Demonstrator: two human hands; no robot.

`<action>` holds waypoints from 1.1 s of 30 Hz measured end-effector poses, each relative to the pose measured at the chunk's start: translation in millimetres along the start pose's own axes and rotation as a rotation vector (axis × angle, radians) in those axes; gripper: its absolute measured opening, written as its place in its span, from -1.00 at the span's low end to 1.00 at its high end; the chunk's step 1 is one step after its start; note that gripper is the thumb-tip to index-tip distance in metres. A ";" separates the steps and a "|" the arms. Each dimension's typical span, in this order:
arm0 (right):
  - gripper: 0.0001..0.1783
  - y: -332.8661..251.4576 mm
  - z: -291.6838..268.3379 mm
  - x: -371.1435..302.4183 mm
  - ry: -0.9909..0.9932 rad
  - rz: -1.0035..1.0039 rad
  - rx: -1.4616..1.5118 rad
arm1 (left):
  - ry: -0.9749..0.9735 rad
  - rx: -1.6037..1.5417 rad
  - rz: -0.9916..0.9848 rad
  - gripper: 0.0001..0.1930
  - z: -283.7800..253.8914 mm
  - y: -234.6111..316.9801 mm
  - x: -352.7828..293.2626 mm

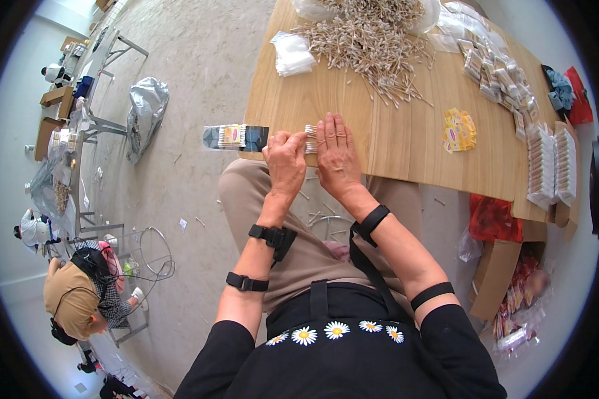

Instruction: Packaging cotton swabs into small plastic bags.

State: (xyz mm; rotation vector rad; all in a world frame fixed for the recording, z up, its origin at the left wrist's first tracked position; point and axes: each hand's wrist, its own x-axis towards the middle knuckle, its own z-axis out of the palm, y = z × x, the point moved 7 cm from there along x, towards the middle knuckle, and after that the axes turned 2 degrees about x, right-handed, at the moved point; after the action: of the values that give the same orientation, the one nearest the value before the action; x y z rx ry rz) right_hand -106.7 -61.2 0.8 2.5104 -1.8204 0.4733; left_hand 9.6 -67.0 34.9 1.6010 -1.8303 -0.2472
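A small row of cotton swabs (311, 130) lies on the wooden table (406, 149) between my two hands, close to the near edge. My left hand (285, 165) is closed, its fingers curled and their tips against the left side of the row; whether they grip anything is hidden. Flat over the right part of the swabs lies my right hand (337, 154), its fingers stretched out side by side. Left of my left hand, a clear packet of swabs with a yellow card (232, 136) rests at the table's left edge, next to a dark flat piece (255, 138).
A large heap of loose swabs (373, 53) covers the far side, beside clear plastic bags (293, 54). Yellow cards (459, 130) lie to the right, with filled packets (502, 76) and stacked packs (541, 163) beyond. A cardboard box (496, 276) stands below right. Another person (76, 302) is at far left.
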 end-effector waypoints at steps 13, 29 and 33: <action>-0.19 -0.6 -7.5 0.5 0.018 0.010 0.101 | -0.032 0.143 0.182 -0.80 -6.7 12.6 2.0; -0.04 -1.6 -5.0 0.7 -0.001 -0.002 0.022 | -0.108 0.055 0.062 -0.74 -4.7 6.5 10.3; -0.18 -1.0 -6.1 0.5 -0.006 0.006 0.082 | -0.137 0.062 0.072 -0.71 -0.4 7.7 11.3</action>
State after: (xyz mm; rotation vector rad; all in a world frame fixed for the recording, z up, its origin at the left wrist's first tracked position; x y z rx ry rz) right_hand -107.1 -60.3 7.0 2.5612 -1.8487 0.5528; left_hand 3.6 -75.7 43.6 1.5906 -2.0135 -0.2768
